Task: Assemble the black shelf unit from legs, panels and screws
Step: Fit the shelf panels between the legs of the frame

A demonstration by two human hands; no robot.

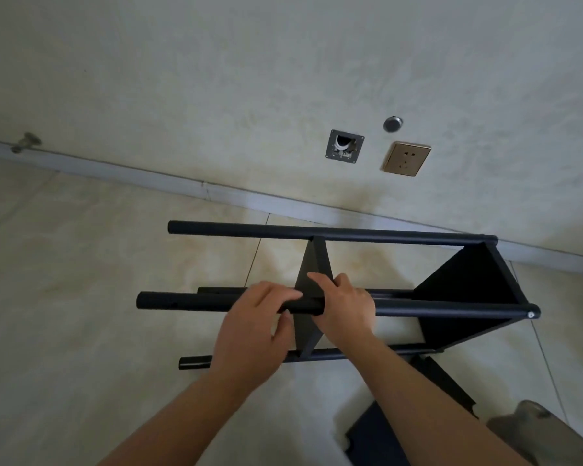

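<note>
The black shelf unit lies on its side on the tiled floor, its tube legs running left to right. One panel closes the right end, and a second panel stands mid-way along the legs. My left hand grips the nearest upper leg tube just left of that middle panel. My right hand grips the joint where the tube meets the panel's corner. A screw head shows at the right end of this leg.
A wall with a skirting board runs behind the unit, carrying a gold socket, an open wall box and a round knob. Loose black panels and a grey shoe lie at the lower right.
</note>
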